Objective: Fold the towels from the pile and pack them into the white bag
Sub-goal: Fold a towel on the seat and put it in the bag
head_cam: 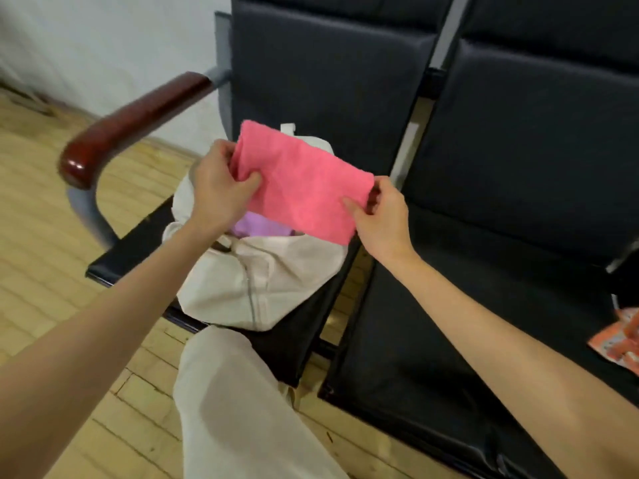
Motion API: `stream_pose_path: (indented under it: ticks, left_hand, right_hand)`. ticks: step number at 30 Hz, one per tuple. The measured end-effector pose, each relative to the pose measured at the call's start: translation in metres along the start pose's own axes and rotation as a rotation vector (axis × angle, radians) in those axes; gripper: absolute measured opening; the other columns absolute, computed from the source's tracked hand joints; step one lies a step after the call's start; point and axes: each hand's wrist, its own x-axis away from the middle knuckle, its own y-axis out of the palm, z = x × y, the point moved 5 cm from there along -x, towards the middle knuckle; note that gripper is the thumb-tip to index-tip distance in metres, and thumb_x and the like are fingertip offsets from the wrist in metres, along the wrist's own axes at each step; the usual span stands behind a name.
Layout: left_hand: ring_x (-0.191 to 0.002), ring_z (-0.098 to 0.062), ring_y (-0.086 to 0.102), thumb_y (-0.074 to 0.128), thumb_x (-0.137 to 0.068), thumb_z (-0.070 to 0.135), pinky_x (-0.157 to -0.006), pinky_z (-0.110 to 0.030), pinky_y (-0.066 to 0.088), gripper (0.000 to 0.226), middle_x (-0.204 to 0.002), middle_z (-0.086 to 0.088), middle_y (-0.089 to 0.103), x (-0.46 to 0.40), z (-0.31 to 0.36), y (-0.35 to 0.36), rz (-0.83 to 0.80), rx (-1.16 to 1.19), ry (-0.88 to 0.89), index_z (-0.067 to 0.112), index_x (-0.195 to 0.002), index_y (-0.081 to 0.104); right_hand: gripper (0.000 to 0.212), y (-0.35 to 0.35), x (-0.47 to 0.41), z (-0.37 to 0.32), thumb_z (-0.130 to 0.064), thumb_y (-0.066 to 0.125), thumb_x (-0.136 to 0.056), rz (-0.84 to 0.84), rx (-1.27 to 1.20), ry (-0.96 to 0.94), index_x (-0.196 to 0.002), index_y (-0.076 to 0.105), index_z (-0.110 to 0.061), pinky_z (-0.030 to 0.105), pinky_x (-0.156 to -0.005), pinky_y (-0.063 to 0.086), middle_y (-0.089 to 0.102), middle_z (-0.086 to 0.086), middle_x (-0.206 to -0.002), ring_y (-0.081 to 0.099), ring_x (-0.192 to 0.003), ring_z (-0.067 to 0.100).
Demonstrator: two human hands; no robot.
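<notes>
A folded pink towel is held flat in the air just above the mouth of the white bag. My left hand pinches its left end and my right hand pinches its right end. The bag sits on the left black seat. Inside the bag's opening a purple towel shows under the pink one.
A second black seat lies to the right, with an orange-and-white patterned cloth at its right edge. A dark red wooden armrest rises on the left. My leg in light trousers is in front of the seat, over wooden floor.
</notes>
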Motion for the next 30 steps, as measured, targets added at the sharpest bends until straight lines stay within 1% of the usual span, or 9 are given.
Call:
stream_pose_path:
  ticks: [3, 4, 7, 10, 12, 17, 24, 27, 30]
  left_hand:
    - [-0.085, -0.03, 0.056, 0.063, -0.08, 0.009, -0.071, -0.034, 0.041, 0.031, -0.093, -0.015, 0.06, -0.033, -0.035, 0.006, -0.063, -0.144, -0.05, -0.002, -0.108, 0.054]
    - [-0.089, -0.034, 0.058, 0.064, -0.08, 0.008, -0.075, -0.038, 0.042, 0.032, -0.096, -0.021, 0.061, -0.043, -0.051, 0.013, -0.109, -0.204, -0.072, -0.004, -0.108, 0.054]
    - [-0.095, -0.04, 0.059, 0.063, -0.082, 0.007, -0.079, -0.039, 0.043, 0.034, -0.101, -0.026, 0.062, -0.059, -0.094, 0.033, -0.216, -0.294, -0.123, -0.006, -0.111, 0.054]
    - [-0.096, -0.039, 0.059, 0.057, -0.086, 0.005, -0.08, -0.041, 0.043, 0.031, -0.105, -0.023, 0.062, -0.075, -0.115, 0.047, -0.215, -0.349, -0.082, -0.005, -0.115, 0.049]
    - [-0.094, -0.038, 0.06, 0.054, -0.088, 0.003, -0.076, -0.039, 0.043, 0.026, -0.104, -0.021, 0.062, -0.087, -0.122, 0.053, -0.189, -0.379, -0.06, -0.005, -0.112, 0.048]
    - [-0.103, -0.042, 0.057, 0.05, -0.083, -0.003, -0.085, -0.043, 0.04, 0.031, -0.112, -0.026, 0.061, -0.12, -0.133, 0.071, -0.131, -0.422, 0.025, -0.007, -0.114, 0.048]
    - [-0.104, -0.042, 0.058, 0.048, -0.08, -0.004, -0.09, -0.044, 0.043, 0.029, -0.113, -0.024, 0.062, -0.143, -0.139, 0.098, -0.154, -0.471, 0.003, -0.002, -0.108, 0.056]
    - [-0.104, -0.04, 0.059, 0.047, -0.086, -0.003, -0.089, -0.044, 0.043, 0.025, -0.112, -0.025, 0.063, -0.141, -0.142, 0.109, -0.185, -0.671, 0.026, -0.003, -0.108, 0.058]
    - [-0.117, -0.04, 0.049, 0.043, -0.092, 0.002, -0.104, -0.044, 0.032, 0.036, -0.126, -0.027, 0.052, -0.132, -0.146, 0.12, -0.217, -0.874, 0.042, -0.005, -0.127, 0.044]
  right_hand:
    - [0.028, 0.033, -0.029, -0.013, -0.01, 0.064, -0.087, -0.076, 0.134, -0.075, -0.112, 0.049, -0.008, 0.006, -0.065, 0.044, 0.054, -0.006, -0.095, 0.053, -0.077, 0.0]
    - [0.028, 0.046, -0.039, -0.015, -0.007, 0.061, -0.087, -0.113, 0.214, -0.105, -0.112, 0.049, -0.008, 0.009, -0.067, 0.046, 0.055, -0.005, -0.096, 0.054, -0.077, 0.002]
    - [0.026, 0.094, -0.063, -0.021, -0.001, 0.053, -0.085, -0.268, 0.482, -0.211, -0.109, 0.047, -0.008, 0.034, -0.068, 0.049, 0.058, 0.004, -0.097, 0.058, -0.082, 0.019]
    - [0.025, 0.136, -0.083, -0.014, 0.0, 0.05, -0.088, -0.343, 0.739, -0.29, -0.11, 0.042, -0.007, 0.034, -0.061, 0.036, 0.055, 0.006, -0.099, 0.052, -0.075, 0.022]
    - [0.031, 0.153, -0.1, -0.007, 0.001, 0.047, -0.09, -0.312, 0.868, -0.331, -0.119, 0.039, -0.006, 0.033, -0.063, 0.035, 0.054, 0.009, -0.107, 0.057, -0.083, 0.027]
    - [0.051, 0.177, -0.137, 0.009, 0.003, 0.037, -0.094, -0.296, 1.068, -0.41, -0.142, 0.023, -0.004, 0.039, -0.077, 0.045, 0.047, 0.017, -0.125, 0.06, -0.102, 0.033]
    - [0.045, 0.196, -0.162, 0.033, 0.004, 0.041, -0.093, -0.384, 1.217, -0.344, -0.137, 0.031, 0.0, 0.041, -0.076, 0.042, 0.043, 0.02, -0.13, 0.056, -0.108, 0.037]
    - [0.044, 0.197, -0.166, 0.045, -0.002, 0.051, -0.091, -0.423, 1.249, -0.293, -0.134, 0.04, -0.002, 0.039, -0.081, 0.044, 0.045, 0.017, -0.131, 0.055, -0.112, 0.033]
    - [0.053, 0.192, -0.168, 0.044, 0.001, 0.058, -0.085, -0.417, 1.221, -0.311, -0.134, 0.036, -0.004, 0.037, -0.071, 0.038, 0.044, 0.017, -0.13, 0.054, -0.111, 0.032]
